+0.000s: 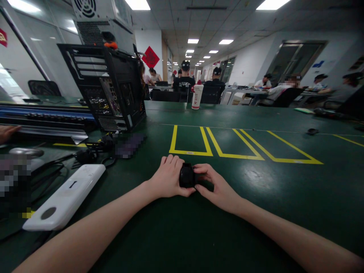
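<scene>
A small black rounded object (187, 176) sits between my two hands over the green tabletop; its exact kind is too dark to make out. My left hand (170, 177) is closed around its left side, thumb below and fingers over the far edge. From the right, my right hand (214, 185) pinches the object's right edge between thumb and fingertips, with a gap inside the curl of the fingers. Just beyond the hands, yellow tape outlines (191, 153) mark the green table (182, 235).
To the left lie a white oblong device (66, 197), tangled black cables (61, 170) and an open black computer case (113, 87). A white and red bottle (196, 96) stands at the far edge. A small black ring-like item (312, 131) lies right. Another person's hand (8, 133) shows at far left.
</scene>
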The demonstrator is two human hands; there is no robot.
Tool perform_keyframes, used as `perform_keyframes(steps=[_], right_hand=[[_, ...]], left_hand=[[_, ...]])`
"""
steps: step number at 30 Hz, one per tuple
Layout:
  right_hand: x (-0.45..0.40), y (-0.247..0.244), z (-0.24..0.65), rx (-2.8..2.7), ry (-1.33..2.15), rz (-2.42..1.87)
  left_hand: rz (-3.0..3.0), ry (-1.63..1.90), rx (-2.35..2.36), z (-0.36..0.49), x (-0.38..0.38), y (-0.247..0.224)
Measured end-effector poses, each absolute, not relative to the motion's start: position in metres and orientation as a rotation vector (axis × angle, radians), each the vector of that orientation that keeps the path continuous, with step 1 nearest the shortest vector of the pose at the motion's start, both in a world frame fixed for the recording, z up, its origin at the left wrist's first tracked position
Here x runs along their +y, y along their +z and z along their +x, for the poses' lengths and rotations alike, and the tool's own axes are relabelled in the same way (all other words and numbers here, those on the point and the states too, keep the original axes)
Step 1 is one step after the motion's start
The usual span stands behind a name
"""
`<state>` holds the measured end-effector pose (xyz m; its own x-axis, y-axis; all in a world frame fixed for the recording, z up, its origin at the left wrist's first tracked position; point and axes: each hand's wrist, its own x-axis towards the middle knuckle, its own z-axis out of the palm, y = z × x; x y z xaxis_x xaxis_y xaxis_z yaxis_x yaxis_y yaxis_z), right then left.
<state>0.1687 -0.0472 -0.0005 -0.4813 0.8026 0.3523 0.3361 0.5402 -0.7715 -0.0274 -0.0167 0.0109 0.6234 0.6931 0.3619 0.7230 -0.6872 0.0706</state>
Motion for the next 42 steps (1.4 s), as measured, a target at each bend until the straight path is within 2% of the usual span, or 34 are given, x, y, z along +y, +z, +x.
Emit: perform_keyframes(steps=[10, 42], right_hand=[[-0.0459, 0.0016, 0.1676, -2.027, 0.924, -1.035], [-0.0481, 0.0037, 0.1669, -2.062, 0.870, -0.999]], left_hand=[[-2.767, -0.564, -1.222, -0.0272, -0.0163, 0.0113], [-2.760, -0.556, -1.219, -0.0271, -0.0178, 0.0127]])
